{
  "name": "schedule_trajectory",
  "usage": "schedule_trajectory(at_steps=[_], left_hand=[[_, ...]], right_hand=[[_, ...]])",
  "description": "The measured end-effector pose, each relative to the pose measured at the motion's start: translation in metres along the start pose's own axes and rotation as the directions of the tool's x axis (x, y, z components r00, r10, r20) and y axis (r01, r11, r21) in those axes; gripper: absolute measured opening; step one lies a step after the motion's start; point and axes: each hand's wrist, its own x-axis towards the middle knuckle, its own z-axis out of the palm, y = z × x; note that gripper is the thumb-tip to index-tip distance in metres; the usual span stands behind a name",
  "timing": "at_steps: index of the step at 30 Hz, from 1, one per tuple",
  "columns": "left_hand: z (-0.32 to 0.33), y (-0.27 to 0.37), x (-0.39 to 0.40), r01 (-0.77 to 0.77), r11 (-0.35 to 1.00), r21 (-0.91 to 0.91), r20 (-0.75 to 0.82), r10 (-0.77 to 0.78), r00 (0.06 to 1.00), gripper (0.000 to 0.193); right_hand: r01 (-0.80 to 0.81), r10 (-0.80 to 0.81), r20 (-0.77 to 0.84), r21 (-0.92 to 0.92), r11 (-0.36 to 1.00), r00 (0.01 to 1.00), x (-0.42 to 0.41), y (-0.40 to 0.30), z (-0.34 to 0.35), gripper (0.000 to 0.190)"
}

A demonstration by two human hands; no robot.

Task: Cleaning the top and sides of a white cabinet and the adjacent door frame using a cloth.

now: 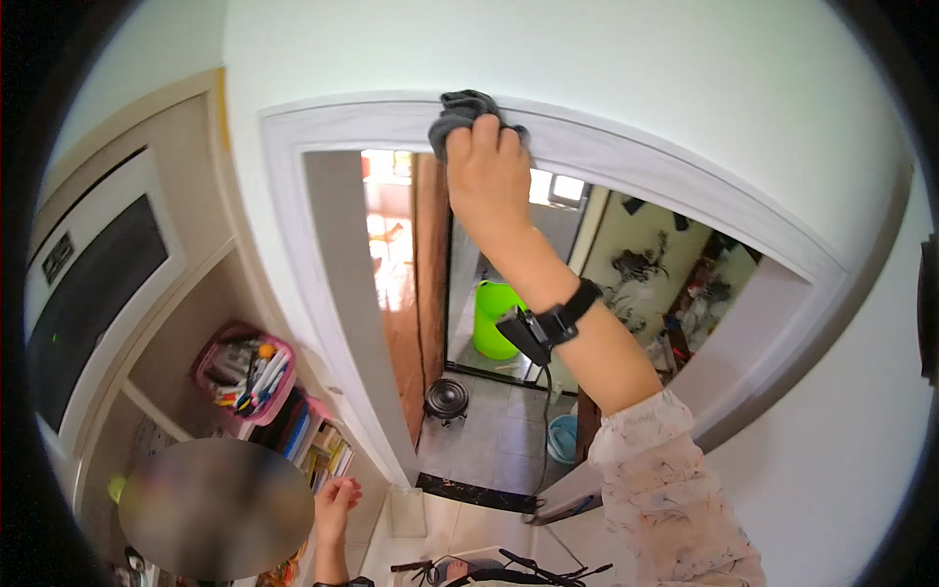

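Note:
My right hand point(490, 176) is raised high and grips a bunched dark grey cloth point(463, 116). The cloth lies against the top rail of a white door frame point(623, 158), left of its middle. A black strap with a small device point(543, 326) sits on my right wrist, and a cable hangs down from it. My left hand point(337, 508) is low in the view, beside the bookshelf, its fingers loosely curled. Nothing shows in it.
Left stands a shelf unit with a pink basket of pens point(246, 374) and books point(323, 455). Through the doorway are a green bucket point(495, 323), a round black wheeled stand point(447, 400), a blue basin point(563, 439) and a dark threshold point(477, 491). A blurred oval hides the lower left.

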Motion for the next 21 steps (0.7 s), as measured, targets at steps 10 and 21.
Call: schedule_trajectory(at_steps=[10, 21], left_hand=[[-0.102, -0.032, -0.086, -0.078, 0.984, -0.162, -0.409, 0.005, 0.912, 0.016], [-0.146, -0.059, -0.136, -0.094, 0.988, -0.124, -0.566, 0.007, 0.824, 0.021]], right_hand=[[0.091, -0.101, 0.072, 0.129, 0.987, 0.992, 0.078, -0.181, 0.091, 0.015], [0.218, -0.244, 0.088, 0.239, 0.946, 0.966, 0.079, -0.133, 0.063, 0.01]])
